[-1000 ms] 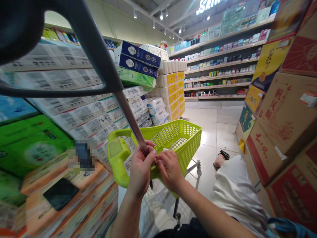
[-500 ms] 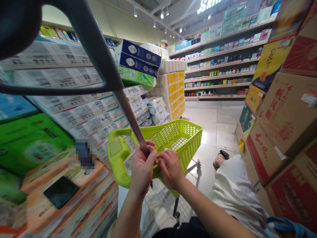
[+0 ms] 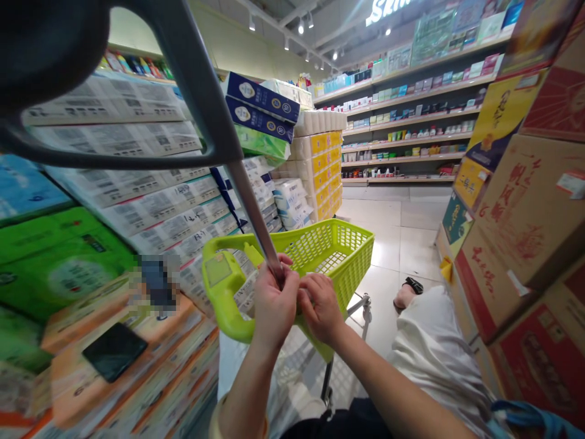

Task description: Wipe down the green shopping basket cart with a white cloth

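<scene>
A pair of scissors with dark grey handles (image 3: 201, 91) rises toward the camera, its loops large and partly out of frame at the upper left. My left hand (image 3: 276, 299) is closed around its metal blades (image 3: 258, 222); the tips are hidden. Close beside it, my right hand (image 3: 322, 305) has its fingers curled in a pinch against the left thumb, and what they hold cannot be made out. Behind and below both hands stands a lime-green shopping cart (image 3: 351, 253) with a basket of open mesh.
A phone (image 3: 115, 352) lies on orange packs (image 3: 68, 381) at the left. Tall stacks of white paper packs (image 3: 150, 195) rise behind them. Cardboard cartons (image 3: 532, 207) line the right side. My white-clad leg (image 3: 425, 341) extends over the tiled floor; stocked shelves (image 3: 406, 113) stand at the back.
Both hands and the scissors have shifted slightly to the right. The left hand has turned a little and stays closed on the blades; the right fingers remain pinched beside it.
</scene>
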A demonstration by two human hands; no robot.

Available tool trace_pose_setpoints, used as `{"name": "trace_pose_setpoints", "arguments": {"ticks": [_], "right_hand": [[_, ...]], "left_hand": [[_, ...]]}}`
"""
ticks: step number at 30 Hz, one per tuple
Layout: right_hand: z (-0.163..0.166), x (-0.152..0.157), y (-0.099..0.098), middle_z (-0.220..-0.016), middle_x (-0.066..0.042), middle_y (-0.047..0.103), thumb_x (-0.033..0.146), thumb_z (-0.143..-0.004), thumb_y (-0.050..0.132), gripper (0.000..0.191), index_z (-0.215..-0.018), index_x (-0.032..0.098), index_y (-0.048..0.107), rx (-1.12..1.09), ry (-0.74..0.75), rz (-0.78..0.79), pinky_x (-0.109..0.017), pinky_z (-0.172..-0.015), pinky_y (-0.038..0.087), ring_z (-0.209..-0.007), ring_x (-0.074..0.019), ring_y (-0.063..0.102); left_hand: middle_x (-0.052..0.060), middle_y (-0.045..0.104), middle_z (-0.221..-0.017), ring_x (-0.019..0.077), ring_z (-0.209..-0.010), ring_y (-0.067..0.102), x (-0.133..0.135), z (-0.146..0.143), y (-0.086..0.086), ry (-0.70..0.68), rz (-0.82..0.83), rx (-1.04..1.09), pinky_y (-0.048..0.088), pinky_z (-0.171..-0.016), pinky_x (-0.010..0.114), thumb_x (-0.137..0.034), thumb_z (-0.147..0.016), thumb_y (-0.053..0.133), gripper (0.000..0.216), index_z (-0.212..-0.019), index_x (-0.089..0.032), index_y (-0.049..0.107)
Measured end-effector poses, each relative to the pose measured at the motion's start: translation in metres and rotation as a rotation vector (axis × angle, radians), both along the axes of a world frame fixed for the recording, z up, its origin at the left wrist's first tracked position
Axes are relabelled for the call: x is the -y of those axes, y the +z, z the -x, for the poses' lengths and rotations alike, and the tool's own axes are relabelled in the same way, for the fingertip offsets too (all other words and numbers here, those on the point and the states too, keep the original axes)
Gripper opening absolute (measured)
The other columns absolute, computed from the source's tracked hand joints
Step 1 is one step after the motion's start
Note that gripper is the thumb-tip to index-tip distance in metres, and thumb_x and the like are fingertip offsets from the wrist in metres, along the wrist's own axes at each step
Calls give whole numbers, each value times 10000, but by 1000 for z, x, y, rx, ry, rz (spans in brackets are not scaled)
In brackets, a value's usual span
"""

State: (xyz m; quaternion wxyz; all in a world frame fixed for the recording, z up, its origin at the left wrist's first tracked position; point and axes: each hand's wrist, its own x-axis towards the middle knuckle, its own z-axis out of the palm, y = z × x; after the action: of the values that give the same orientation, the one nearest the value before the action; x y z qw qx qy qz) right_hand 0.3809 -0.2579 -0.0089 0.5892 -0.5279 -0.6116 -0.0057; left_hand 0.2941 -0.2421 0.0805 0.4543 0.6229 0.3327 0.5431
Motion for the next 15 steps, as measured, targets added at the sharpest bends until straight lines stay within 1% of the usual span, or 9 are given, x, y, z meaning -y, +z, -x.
{"name": "trace_pose_setpoints", "arguments": {"ticks": [2,7,15], "right_hand": [[-9,-2,-4,-899,-31,625,309,-945,385,251,-897,223,616,20,-5,4,-343,-868,364,-898,-180,543],[-31,-6,-17,-925,-35,632,319,-951,371,264,-926,223,616,-1,-71,32,-339,-885,363,-933,-183,549],[-36,-6,-23,-923,-36,637,318,-947,379,254,-935,220,613,6,-112,5,-340,-891,373,-941,-184,558]], "left_hand": [[-76,445,-649,77,-537,446,-1,-1,1,-18,-15,-16,370,-544,206,-273,-728,632,210,-895,-202,526],[-75,448,-656,79,-544,448,1,-3,2,-38,-35,-42,359,-545,206,-267,-757,603,177,-904,-209,522],[-73,444,-656,85,-553,440,2,-8,2,-68,-22,-47,357,-551,207,-273,-751,611,198,-916,-213,519]]}}
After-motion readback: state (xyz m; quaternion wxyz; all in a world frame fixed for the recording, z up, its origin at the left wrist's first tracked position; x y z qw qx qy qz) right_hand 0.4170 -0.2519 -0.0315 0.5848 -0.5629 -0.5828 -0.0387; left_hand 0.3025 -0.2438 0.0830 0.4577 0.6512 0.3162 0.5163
